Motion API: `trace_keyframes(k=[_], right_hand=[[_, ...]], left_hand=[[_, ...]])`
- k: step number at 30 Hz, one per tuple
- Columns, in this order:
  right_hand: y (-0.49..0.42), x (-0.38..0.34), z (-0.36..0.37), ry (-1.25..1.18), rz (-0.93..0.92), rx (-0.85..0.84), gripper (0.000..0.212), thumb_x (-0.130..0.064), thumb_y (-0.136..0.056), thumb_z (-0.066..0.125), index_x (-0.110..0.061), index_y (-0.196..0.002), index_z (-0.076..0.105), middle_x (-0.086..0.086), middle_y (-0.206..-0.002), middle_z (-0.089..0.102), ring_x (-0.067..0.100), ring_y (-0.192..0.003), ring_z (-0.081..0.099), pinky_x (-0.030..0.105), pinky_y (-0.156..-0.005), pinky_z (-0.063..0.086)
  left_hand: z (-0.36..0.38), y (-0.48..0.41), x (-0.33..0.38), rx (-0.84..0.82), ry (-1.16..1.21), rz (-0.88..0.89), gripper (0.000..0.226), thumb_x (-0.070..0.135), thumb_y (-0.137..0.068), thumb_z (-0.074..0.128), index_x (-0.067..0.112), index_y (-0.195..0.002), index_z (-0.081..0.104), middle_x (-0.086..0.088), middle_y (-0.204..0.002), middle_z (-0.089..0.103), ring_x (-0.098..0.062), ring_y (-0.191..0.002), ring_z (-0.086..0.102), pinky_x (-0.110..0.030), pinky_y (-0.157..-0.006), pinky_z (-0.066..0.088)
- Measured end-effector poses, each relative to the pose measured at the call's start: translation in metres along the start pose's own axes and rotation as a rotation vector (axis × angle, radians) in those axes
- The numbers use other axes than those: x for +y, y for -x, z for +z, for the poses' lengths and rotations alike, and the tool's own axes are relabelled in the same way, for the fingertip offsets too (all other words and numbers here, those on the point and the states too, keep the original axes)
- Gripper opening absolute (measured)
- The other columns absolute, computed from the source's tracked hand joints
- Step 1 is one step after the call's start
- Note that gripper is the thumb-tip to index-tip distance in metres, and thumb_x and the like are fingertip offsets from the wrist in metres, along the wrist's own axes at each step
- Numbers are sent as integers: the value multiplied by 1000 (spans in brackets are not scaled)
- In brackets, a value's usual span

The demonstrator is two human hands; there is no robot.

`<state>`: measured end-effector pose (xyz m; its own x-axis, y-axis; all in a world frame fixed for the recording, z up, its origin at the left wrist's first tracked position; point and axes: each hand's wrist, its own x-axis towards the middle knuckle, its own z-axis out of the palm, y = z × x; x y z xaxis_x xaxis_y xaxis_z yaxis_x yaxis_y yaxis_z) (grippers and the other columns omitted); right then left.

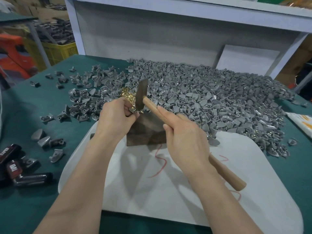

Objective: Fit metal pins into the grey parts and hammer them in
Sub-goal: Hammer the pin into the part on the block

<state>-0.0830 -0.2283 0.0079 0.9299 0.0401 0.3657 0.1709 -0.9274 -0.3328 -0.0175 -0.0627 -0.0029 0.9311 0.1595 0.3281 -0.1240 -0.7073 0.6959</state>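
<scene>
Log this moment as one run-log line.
left hand holds grey part at block | right hand grips hammer | pins piled behind

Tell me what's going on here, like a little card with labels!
Left-hand grip: pinches a small grey part by the dark block
Right-hand grip: holds the hammer by its wooden handle
Hammer head: raised, just beside that part
Pins: gold heap beyond the held part
Pile: loose grey parts across the green table
Under block: white mat
</scene>
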Motion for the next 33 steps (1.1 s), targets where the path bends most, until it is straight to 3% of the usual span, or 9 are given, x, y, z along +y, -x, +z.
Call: trace_keyframes(k=[5,9,13,16,19,24,26,30,33], right_hand=[[4,-1,-1,-129,-41,141,51,-22,-92,50,-47,-136,42,-7,-91,57,21,-78,58,35,-63,47],[2,0,2,-35,-31,-15,54,-25,-94,46,-56,-135,33,-8,-108,60,21,-94,59,33,-75,45],[1,1,0,-65,-4,69,51,-25,-95,47,-54,-135,36,-5,-106,61,23,-89,60,34,-72,47],[1,3,-3,-144,-16,174,52,-22,-94,49,-51,-136,38,-4,-100,61,23,-81,59,36,-67,50],[3,3,-1,-98,-29,127,50,-24,-93,50,-49,-135,41,-8,-100,59,21,-84,59,35,-68,48],[0,9,-2,-165,0,99,48,-24,-93,52,-45,-135,44,-5,-111,63,24,-93,60,38,-78,50],[-1,15,-2,-140,25,93,47,-24,-93,52,-44,-135,44,-3,-109,64,24,-93,60,37,-77,49],[-6,23,0,-51,115,94,45,-25,-93,51,-42,-133,44,-4,-109,62,25,-93,60,36,-74,46],[-11,34,6,46,210,29,48,-19,-93,48,-41,-136,40,-1,-114,55,29,-97,58,35,-73,43]], left_hand=[[1,-1,-3,2,49,-16,16,17,-77,77,12,-86,64,1,-72,65,-21,-78,65,-37,-83,54],[0,0,-2,-12,-6,-17,16,21,-77,77,14,-81,63,-1,-76,67,-22,-82,65,-39,-83,54],[-1,1,-1,-20,5,-30,16,18,-76,76,16,-81,62,1,-75,66,-21,-82,65,-38,-84,54],[0,2,-1,-2,82,-43,20,17,-76,77,13,-92,66,0,-76,66,-20,-81,64,-31,-83,52],[0,3,0,-13,63,-34,30,17,-80,74,17,-108,67,4,-75,65,-17,-83,64,-26,-83,48],[1,1,2,22,88,-19,21,16,-83,71,14,-104,67,4,-81,64,-16,-84,64,-30,-86,51],[2,0,5,52,154,6,24,17,-83,71,13,-106,66,5,-85,63,-11,-83,63,-25,-85,51],[3,1,12,74,288,32,31,20,-84,71,19,-115,63,20,-84,59,9,-74,60,-3,-73,47],[4,3,15,55,389,25,31,23,-88,65,27,-119,61,17,-82,62,6,-72,64,-16,-78,51]])
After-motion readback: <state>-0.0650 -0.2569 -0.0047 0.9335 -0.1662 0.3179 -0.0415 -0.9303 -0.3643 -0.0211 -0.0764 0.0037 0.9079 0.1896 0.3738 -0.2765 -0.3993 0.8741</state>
